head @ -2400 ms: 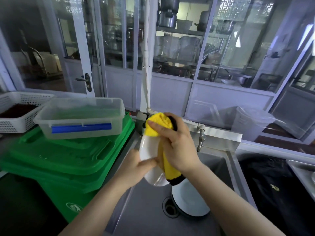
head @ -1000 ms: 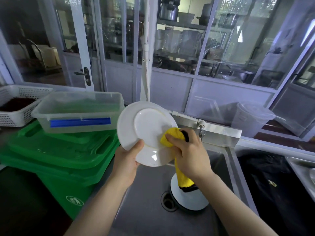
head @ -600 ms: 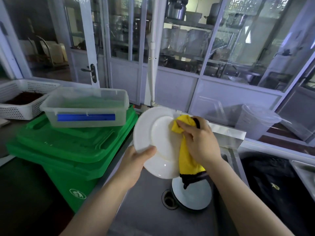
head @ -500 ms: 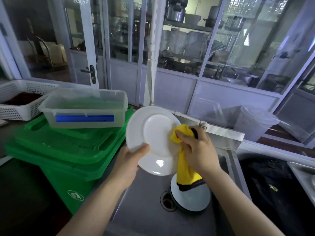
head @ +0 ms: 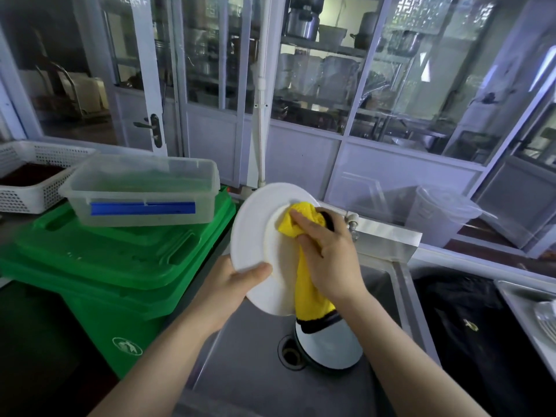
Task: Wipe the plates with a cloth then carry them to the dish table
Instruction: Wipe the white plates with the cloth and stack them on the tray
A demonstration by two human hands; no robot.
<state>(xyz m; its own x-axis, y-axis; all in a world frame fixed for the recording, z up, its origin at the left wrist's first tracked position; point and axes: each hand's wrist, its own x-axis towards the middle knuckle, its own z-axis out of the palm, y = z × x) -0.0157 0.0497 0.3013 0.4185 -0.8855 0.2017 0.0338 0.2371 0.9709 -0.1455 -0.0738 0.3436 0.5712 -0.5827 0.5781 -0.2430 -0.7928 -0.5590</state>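
A white plate [head: 255, 236] is held tilted above the steel sink [head: 249, 377], its face turned toward me. My left hand [head: 231, 284] grips its lower left rim, thumb on the front. My right hand [head: 326, 254] grips a yellow cloth [head: 304, 284] with a black edge and presses it against the plate's upper right face. The cloth hangs down past the plate's lower rim. Another white plate [head: 331, 346] lies in the sink next to the drain [head: 290, 355], partly hidden by the cloth.
A green wheeled bin [head: 114, 266] stands left of the sink, a clear plastic box [head: 141, 191] on its lid. A white basket [head: 27, 176] is further left. Behind the sink are a tap [head: 352, 224], a clear lidded bucket [head: 442, 218] and glass partitions.
My right hand has moved the cloth up and across the plate's face. My left hand has turned the plate slightly. The view has shifted a little.
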